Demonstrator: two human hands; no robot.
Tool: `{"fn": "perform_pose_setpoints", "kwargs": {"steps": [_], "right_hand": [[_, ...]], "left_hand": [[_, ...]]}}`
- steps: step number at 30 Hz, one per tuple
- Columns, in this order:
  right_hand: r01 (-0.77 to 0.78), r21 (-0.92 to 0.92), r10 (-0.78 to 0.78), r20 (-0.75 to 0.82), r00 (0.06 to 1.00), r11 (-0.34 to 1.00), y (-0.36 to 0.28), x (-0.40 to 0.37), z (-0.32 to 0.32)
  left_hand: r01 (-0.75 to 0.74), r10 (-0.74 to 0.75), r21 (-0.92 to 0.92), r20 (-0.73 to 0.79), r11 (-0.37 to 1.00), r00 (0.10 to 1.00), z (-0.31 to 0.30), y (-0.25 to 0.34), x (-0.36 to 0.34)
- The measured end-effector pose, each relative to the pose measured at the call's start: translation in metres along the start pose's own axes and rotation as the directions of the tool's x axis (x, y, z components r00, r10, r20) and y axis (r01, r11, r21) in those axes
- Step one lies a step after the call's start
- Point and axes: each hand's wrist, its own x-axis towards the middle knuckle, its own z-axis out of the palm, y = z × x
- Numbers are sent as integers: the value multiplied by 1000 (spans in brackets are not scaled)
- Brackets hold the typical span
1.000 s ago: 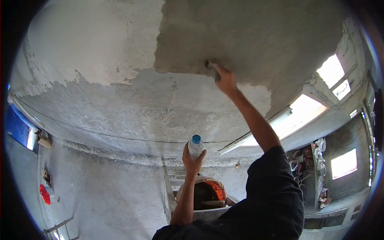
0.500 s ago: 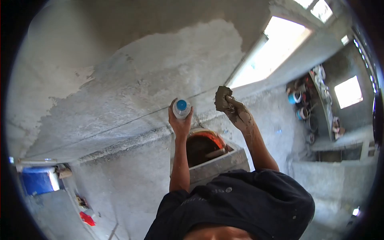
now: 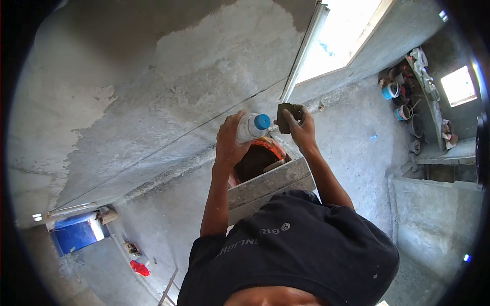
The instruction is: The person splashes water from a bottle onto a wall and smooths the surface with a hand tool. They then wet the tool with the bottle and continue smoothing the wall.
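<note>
My left hand (image 3: 230,140) is wrapped round a clear plastic bottle (image 3: 247,127) with a blue cap (image 3: 262,121). The bottle is tilted, its cap towards my right hand. My right hand (image 3: 303,127) grips a dark grey-brown, roughly rectangular sponge (image 3: 285,118) that looks coated in mortar. A small gap separates the cap from the sponge. Below both hands stands a bucket with an orange-red inner wall (image 3: 277,147), holding dark material and a stick-like handle (image 3: 273,166).
A grey board (image 3: 270,183) lies between the bucket and my body. Ahead, the wall (image 3: 204,86) has a darker wet-looking coat along its upper part, beside a bright window (image 3: 347,35). Several pails (image 3: 403,112) stand at right; a blue object (image 3: 76,237) is far left.
The bottle has gone from upright to tilted and moved right towards the sponge. My right hand has turned the sponge, which now shows a flatter face. The head view has shifted.
</note>
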Motion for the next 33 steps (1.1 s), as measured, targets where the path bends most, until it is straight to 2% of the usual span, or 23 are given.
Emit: {"fn": "perform_pose_setpoints", "kwargs": {"steps": [2, 4, 6, 7, 9, 10, 12, 16, 17, 18, 19, 21, 22, 26, 28, 33], "right_hand": [[-61, 24, 60, 30, 998, 998, 13, 4, -11], [-124, 43, 122, 54, 991, 991, 30, 7, -22], [0, -197, -16, -78, 997, 980, 40, 8, -29], [-7, -193, -10, -90, 996, 981, 44, 6, -34], [138, -388, -200, -123, 972, 911, 33, 0, -40], [130, -388, -195, -132, 972, 912, 29, -3, -44], [-172, -293, 130, -157, 979, 940, 24, -7, -50], [-189, -364, 75, -304, 950, 912, 31, -11, -63], [-187, -119, 160, -203, 966, 975, 30, -12, -69], [-202, 134, 214, -83, 973, 970, 29, -14, -73], [-201, 141, 215, -92, 972, 969, 28, -15, -76], [-244, 424, 281, -26, 959, 872, 26, -17, -83], [-302, 431, 317, 38, 948, 850, 28, -17, -93], [-263, 445, 282, 23, 959, 856, 11, -32, -100], [-259, 475, 252, 79, 965, 841, 11, -38, -103], [-290, 470, 307, 43, 951, 834, 16, -44, -104]], "left_hand": [[-14, 12, 28, 45, 1000, 999, 1, 6, 2], [37, -46, 84, 111, 996, 993, 4, 12, 4], [10, -21, 80, 139, 997, 990, 9, 17, 7], [-7, -4, 71, 158, 997, 987, 13, 19, 8], [-48, 37, 64, 169, 997, 985, 23, 24, 9], [-87, 76, 59, 166, 994, 983, 27, 26, 9], [-98, 85, 60, 198, 993, 976, 35, 27, 8], [-141, 111, 91, 279, 986, 954, 49, 32, 8], [-146, 115, 90, 286, 985, 951, 52, 33, 9], [-165, 129, 99, 298, 981, 946, 53, 34, 10], [-185, 145, 106, 311, 977, 939, 56, 35, 11], [-189, 140, 118, 337, 975, 931, 59, 36, 16], [-185, 128, 134, 353, 973, 927, 60, 37, 18], [-186, 123, 138, 371, 973, 921, 61, 40, 26], [-178, 119, 125, 377, 976, 918, 62, 41, 28], [-230, 149, 152, 415, 961, 897, 66, 47, 29]]}}
